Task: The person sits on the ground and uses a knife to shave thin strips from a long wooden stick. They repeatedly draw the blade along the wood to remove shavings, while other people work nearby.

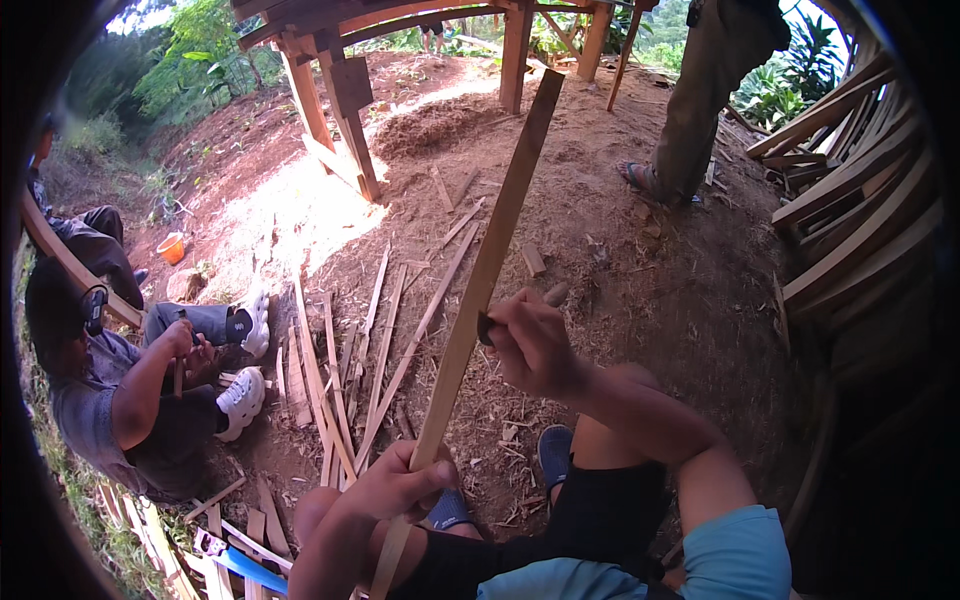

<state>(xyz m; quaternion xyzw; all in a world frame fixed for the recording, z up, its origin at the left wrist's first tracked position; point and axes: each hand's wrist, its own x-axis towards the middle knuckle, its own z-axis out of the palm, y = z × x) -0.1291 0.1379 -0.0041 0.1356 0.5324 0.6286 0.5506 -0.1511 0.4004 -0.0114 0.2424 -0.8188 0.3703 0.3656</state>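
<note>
Slat stood aslant in front of the seated worker, upper end leaning away and to the right, over bare soil and shavings. Left hand was wrapped round it low down, thumb across the face. Right hand was higher, apart from the left, closed on a small tool at the slat's right edge.

Handling, my judgement: light for its length, since one fist held it up. Stiff across its width, likely springy through the thin face, with the far end apt to wag. Dry, rough grain should not slip; splinters likelier than a clean break. Best hold: low, as the left hand had it, fingers round both edges, clear of the tool. A second bearing near the lower end would steady it.

Hard to make out: slat's lower end ran out at the bottom of the view, so its footing could not be told. Most of the tool was inside the fist; only a handle end and a dark piece by the slat showed. Whether that piece touched the wood, I could not tell. Saw at lower left was partly cut off. Standing person was cropped above the legs. Beams at right sank into shadow. What the seated co-worker held was too small to identify.
</note>
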